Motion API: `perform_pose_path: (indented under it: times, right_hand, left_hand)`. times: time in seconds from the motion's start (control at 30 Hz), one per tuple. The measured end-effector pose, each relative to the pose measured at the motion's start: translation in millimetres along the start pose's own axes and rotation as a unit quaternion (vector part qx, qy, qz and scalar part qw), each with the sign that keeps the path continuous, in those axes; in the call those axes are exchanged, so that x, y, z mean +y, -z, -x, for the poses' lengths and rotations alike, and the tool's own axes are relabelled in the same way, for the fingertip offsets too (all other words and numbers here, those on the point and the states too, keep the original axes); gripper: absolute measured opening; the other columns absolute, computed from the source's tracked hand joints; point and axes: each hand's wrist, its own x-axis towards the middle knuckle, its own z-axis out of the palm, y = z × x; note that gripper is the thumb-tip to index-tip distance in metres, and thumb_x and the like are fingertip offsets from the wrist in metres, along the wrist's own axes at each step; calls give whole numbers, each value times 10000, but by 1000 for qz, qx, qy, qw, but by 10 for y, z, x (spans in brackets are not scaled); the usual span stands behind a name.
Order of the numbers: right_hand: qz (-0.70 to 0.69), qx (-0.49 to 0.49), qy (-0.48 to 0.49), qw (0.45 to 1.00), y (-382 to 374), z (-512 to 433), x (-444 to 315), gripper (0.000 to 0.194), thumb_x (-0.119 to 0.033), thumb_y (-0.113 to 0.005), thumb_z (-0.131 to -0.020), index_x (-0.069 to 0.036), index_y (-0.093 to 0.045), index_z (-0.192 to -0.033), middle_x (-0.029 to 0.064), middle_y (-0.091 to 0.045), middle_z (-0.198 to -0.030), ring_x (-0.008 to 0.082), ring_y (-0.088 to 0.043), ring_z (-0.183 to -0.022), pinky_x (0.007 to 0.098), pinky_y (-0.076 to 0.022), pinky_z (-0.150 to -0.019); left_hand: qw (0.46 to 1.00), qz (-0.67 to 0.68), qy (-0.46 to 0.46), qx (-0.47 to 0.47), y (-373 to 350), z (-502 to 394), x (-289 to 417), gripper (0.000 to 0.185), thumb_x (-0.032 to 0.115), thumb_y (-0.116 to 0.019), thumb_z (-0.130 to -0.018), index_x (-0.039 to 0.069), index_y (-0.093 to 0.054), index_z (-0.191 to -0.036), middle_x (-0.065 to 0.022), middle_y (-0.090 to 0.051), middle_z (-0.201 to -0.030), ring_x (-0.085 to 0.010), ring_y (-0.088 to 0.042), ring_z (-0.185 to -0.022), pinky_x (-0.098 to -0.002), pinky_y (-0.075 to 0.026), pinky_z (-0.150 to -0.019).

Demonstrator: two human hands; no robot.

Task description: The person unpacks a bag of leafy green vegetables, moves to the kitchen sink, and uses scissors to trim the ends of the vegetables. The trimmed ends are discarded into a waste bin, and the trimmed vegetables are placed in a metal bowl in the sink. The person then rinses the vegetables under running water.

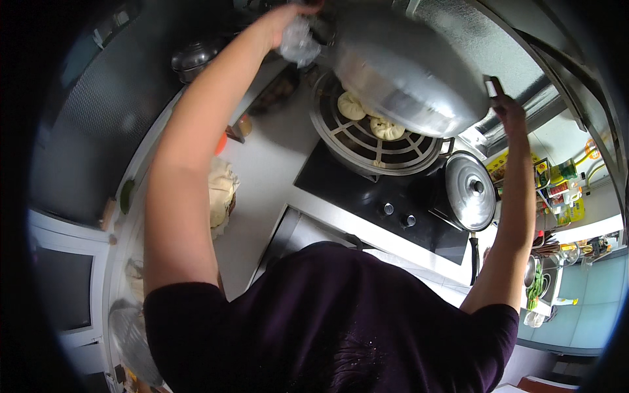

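Note:
A large metal steamer section [403, 73] is held up and tilted over the hob. My right hand [508, 109] grips its dark side handle. At its left side, my left hand [292, 17] is raised, blurred and partly cut by shadow, and appears to hold that end. Crumpled clear plastic [299, 43] shows just below this hand. Beneath the lifted section, a round steamer rack [354, 142] with ring-shaped slots sits on a wide pot. Pleated steamed buns [387, 128] lie on the rack, and the lifted section hides part of them.
The black glass hob [339, 182] has two knobs. A lidded pan [470, 191] stands on its right, its handle towards me. Dough-like sheets [221, 191] lie on the left counter [260, 172]. Bottles and packets [562, 189] fill a rack at right. A green cucumber [127, 196] lies far left.

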Motion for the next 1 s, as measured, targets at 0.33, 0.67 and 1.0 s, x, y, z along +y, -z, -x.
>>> perform_pose_path:
  times: [0.33,0.67,1.0]
  right_hand:
    - [-65,66,5,996,-921,437,147,378,-114,-745,-952,74,-660,-1269,135,-745,-1063,208,-727,-941,308,-594,-798]
    - [191,-47,-26,980,-1698,905,473,714,-356,-726,-951,-44,-454,-1533,200,-583,-1444,328,-552,-1339,417,-441,-1130]
    - [362,60,72,927,-2165,1183,1178,855,-445,-885,-769,62,-530,-1361,290,-646,-1254,447,-636,-1173,481,-513,-1002]
  left_hand:
    - [994,23,35,103,260,270,-902,289,279,-810,-780,75,-701,-952,-73,-703,-951,-223,-683,-847,-401,-559,-759]
    - [956,206,-58,199,972,1183,-1745,233,126,-709,-829,58,-719,-1052,-82,-734,-1057,-278,-698,-1006,-448,-570,-939]
    - [947,227,-115,198,897,1687,-1565,259,90,-686,-869,34,-670,-1122,-102,-716,-1108,-286,-686,-1045,-456,-555,-965]
